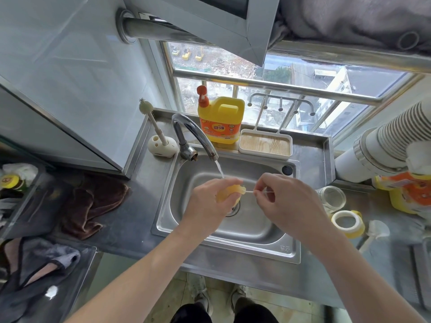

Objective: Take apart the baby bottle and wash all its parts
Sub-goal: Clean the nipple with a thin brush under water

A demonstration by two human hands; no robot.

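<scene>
As both arms reach over the sink (pixel 289 250) near rim, L hand (pixel 206 202) grips a soft, yellowish, translucent bottle part (pixel 231 191) above the drain (pixel 233 211); R hand (pixel 288 199) pinches a thin clear tube (pixel 249 191) sticking from its tip. Sink walls stand well apart from both hands. Right, on the table (pixel 144 183): yellow collar (pixel 347 223), then clear bottle body (pixel 332 198). Farther back, the tap (pixel 193 134) runs water (pixel 219 169) onto the part. L palm hides most of it; tube's end is lost betw. R fingers.

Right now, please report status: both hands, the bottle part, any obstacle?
Left hand grips yellow nipple under running tap. Right hand pinches thin stick at nipple tip. Glass bottle, yellow ring on counter beside sink. No obstacle.
</scene>
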